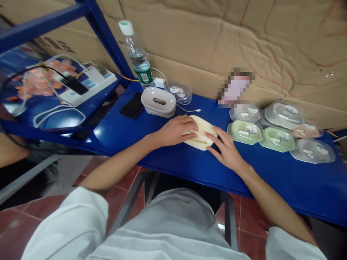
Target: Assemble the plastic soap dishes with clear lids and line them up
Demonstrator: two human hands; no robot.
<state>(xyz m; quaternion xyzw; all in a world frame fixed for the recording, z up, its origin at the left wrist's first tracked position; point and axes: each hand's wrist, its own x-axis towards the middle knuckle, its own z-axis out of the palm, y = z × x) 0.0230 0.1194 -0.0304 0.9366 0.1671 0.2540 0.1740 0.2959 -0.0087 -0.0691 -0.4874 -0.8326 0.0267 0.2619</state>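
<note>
A flat cream-coloured piece with rounded edges lies on the blue table, between both hands. My left hand rests on its left side, palm down, with the fingers lying over the surface. On the right side, my right hand touches the edge with spread fingertips. Whether anything lies beneath the piece is hidden. Behind my left hand stands a pale oval container with a slot in its top.
Several lidded containers stand at the right. A water bottle, a black phone and a white cable are at the back left. A blue frame rises at left, beside a power strip.
</note>
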